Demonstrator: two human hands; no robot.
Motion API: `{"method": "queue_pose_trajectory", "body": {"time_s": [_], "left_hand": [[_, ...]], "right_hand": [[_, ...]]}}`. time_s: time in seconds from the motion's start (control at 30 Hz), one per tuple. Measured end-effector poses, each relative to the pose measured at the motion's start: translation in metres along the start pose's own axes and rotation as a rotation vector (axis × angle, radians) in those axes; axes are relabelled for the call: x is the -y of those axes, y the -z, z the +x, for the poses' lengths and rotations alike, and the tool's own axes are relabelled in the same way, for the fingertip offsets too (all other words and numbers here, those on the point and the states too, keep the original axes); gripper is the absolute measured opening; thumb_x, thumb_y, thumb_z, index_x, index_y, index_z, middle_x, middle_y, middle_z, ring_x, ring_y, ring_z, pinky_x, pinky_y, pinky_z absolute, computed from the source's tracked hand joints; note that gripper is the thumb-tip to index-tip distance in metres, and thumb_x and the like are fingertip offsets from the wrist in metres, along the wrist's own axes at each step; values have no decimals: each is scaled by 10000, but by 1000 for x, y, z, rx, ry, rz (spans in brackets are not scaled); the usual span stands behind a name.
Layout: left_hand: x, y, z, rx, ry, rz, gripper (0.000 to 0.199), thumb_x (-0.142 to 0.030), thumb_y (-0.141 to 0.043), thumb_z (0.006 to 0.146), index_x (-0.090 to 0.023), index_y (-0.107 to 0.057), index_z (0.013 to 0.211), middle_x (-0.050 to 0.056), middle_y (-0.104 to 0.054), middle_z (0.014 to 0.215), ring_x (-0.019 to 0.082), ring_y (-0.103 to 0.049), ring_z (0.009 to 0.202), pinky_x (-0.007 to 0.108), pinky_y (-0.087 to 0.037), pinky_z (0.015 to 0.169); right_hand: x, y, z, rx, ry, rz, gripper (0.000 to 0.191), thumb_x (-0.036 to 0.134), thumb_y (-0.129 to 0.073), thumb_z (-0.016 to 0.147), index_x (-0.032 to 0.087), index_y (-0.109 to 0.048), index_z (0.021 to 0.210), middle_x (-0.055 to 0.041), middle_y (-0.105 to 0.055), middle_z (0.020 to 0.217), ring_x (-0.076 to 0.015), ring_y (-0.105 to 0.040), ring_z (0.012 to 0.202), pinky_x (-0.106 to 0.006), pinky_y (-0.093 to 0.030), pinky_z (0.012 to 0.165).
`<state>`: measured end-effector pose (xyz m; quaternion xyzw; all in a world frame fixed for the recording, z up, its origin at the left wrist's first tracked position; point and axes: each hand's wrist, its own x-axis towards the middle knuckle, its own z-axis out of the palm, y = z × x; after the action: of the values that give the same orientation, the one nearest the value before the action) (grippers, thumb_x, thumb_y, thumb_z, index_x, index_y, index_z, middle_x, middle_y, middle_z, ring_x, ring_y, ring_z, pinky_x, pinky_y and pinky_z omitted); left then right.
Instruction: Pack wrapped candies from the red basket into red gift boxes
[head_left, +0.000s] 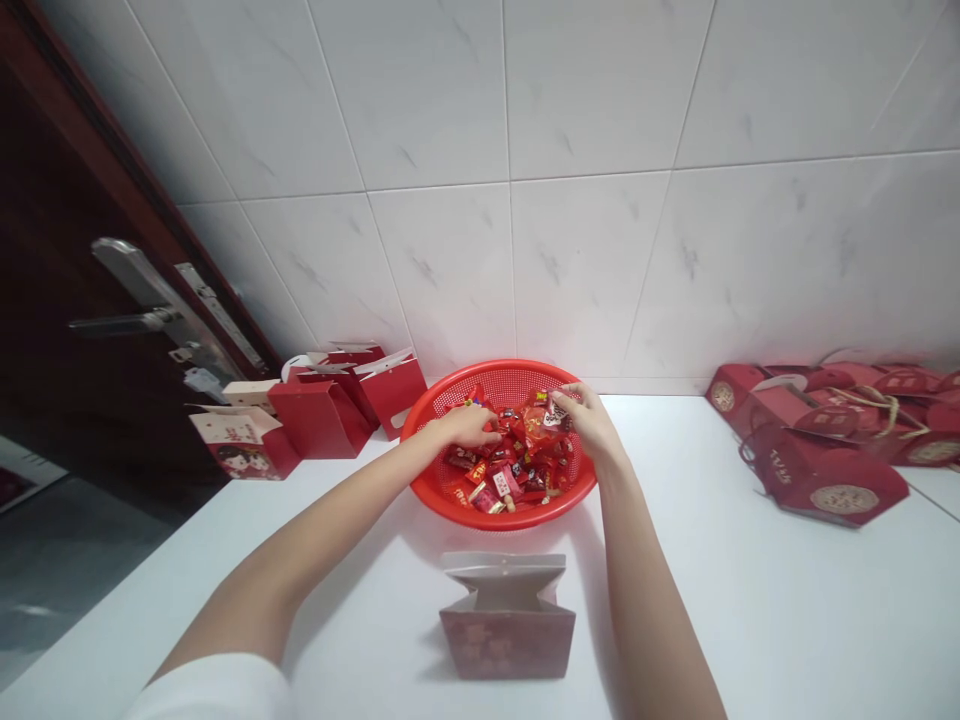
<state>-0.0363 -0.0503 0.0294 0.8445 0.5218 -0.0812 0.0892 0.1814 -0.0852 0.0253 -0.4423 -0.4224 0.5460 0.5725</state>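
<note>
A red plastic basket (420, 480) holds many wrapped candies (517, 450), mostly in red, pink and gold wrappers. My left hand (471, 426) reaches over the basket's left side, its fingers curled down among the candies. Whatever it grips there is hidden. At the right rim, my right hand (589, 418) pinches a wrapped candy (555, 413) with white and dark print between thumb and fingers. A small red paper gift box (506, 640) stands upright on the table between my forearms, its top flaps parted.
Several red and white gift boxes (319, 415) stand at the left, beside a dark door with a metal handle (150, 290). More dark red boxes with cord handles (832, 480) are grouped at the right. A tiled wall (585, 270) rises behind the white table (720, 600).
</note>
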Motion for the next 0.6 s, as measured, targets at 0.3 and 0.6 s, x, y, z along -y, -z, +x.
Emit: {"method": "queue_pose_trajectory", "body": {"time_s": [0.3,0.6], "left_hand": [[3,6,-5,-100,86,-52,261,-335,-509,930,-202,-731,968,87,-747,926,237,-686,856,276,-430,679],[13,5,-6,-60,185,-46,140,-231,-567,809,-209,-705,814,53,-728,787,205,-662,740,250,-406,600]], "right_hand": [[-2,1,2,0,12,-39,380,473,-790,574,246,-550,761,23,-639,643,-190,-601,642,-299,-457,556],[-5,2,5,-15,26,-26,405,477,-814,547,244,-552,747,29,-621,652,-176,-581,637,-287,-442,550]]}}
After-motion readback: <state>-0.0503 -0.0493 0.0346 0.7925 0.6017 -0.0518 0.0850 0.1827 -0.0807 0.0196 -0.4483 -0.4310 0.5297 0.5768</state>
